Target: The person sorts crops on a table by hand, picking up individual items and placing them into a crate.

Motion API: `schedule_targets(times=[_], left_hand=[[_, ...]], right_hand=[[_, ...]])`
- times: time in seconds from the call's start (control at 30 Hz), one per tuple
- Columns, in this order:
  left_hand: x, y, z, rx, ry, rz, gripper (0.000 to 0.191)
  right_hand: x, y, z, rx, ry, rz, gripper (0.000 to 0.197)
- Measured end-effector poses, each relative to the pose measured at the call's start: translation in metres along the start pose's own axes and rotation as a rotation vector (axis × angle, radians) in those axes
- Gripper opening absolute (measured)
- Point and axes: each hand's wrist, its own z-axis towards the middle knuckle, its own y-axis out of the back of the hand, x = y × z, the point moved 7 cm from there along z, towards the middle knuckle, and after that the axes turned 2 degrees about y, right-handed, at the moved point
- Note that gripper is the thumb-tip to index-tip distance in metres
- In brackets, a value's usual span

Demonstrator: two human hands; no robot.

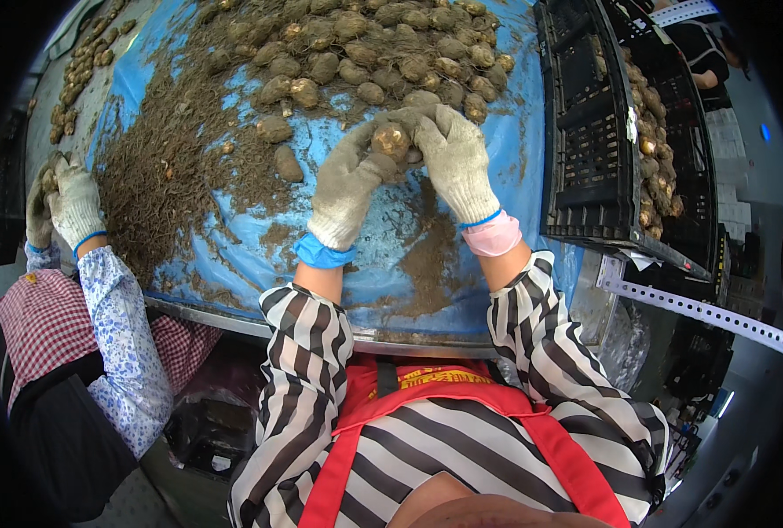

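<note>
My left hand, in a dirty knitted work glove, grips a round brown root vegetable, like a small taro, whose pale end faces me. My right hand, gloved alike, touches it from the right, its fingers curled at the far side. How firmly the right fingers hold it is hidden. Both hands are over a blue plastic sheet strewn with soil. Beyond them lies a large heap of similar hairy roots. Two single roots rest left of my left hand.
Loose soil and root fibres cover the sheet's left part. A black plastic crate stands at the right, with roots in a crate beyond its wall. A co-worker's gloved hands hold something at the left. A perforated metal bar juts out right.
</note>
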Motion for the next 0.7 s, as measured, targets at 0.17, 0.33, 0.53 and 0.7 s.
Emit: schedule_targets(times=[0.17,0.33,0.53,0.7], left_hand=[[0.001,0.000,0.000,0.000,-0.021,-0.016,0.060],[0.005,0.001,-0.002,0.045,0.044,0.259,0.062],[0.000,-0.011,-0.006,0.101,0.039,0.075,0.060],[0.002,-0.011,-0.004,0.065,0.030,0.087,0.059]], right_hand=[[0.001,0.004,-0.006,0.060,-0.105,0.385,0.024],[0.026,0.007,-0.016,0.126,0.125,0.147,0.030],[-0.003,0.011,-0.011,0.023,-0.007,0.272,0.022],[0.017,0.020,-0.017,0.137,0.048,0.225,0.025]])
